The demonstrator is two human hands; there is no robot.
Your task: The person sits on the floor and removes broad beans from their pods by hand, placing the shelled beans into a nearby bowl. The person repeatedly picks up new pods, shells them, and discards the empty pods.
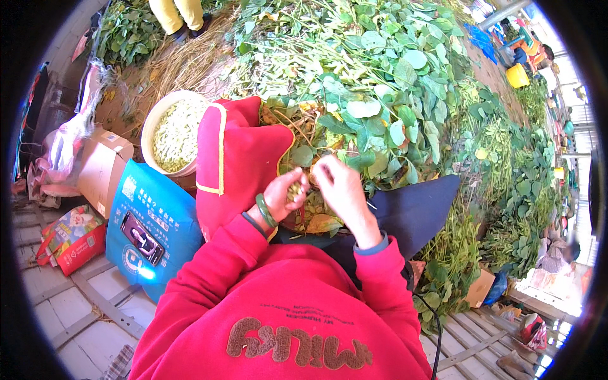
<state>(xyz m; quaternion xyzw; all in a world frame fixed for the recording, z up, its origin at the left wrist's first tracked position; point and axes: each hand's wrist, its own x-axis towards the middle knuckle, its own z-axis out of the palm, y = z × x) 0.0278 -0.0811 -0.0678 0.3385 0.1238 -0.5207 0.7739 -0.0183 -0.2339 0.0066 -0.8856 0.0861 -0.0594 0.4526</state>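
Note:
Green bean pods lie in my left hand, its fingers curled around them and a green bangle on the wrist. Just right of it, my right hand has its thumb and fingertips pinched together by a yellowish leaf or pod; what they hold is too small to tell. Below both hands are dry leaves between my knees. A red cloth with yellow trim covers my left leg. Cut bean plants with broad leaves are heaped beyond my hands. A white bucket full of pods stands to the left.
A blue bag with a lit phone on it stands at my left, near a cardboard box and a red bag. A person's yellow-trousered legs are at the top. Other people and a yellow bucket are far right.

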